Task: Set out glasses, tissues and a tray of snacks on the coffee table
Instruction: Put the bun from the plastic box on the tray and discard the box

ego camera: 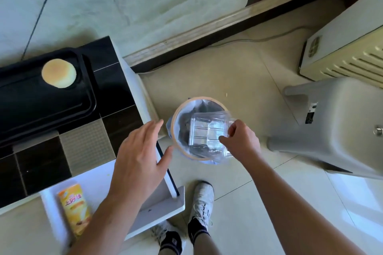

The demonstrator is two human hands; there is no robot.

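A black tray (41, 107) lies on the black-tiled coffee table (116, 89) at the left, with one round pale cake (59, 76) on it. A yellow can of crisps (74, 209) lies on the table's white lower shelf. My right hand (240, 141) pinches a clear, empty plastic clamshell box (207, 132) over a round bin (186, 151) lined with a bag, standing on the floor. My left hand (143, 155) hovers open with spread fingers above the table's corner, beside the bin and holding nothing.
A grey plastic stool (331, 126) stands right of the bin. A cream heater-like unit (344, 56) sits at the far right by a dark skirting board. My feet in white shoes (202, 203) stand just below the bin on a pale tiled floor.
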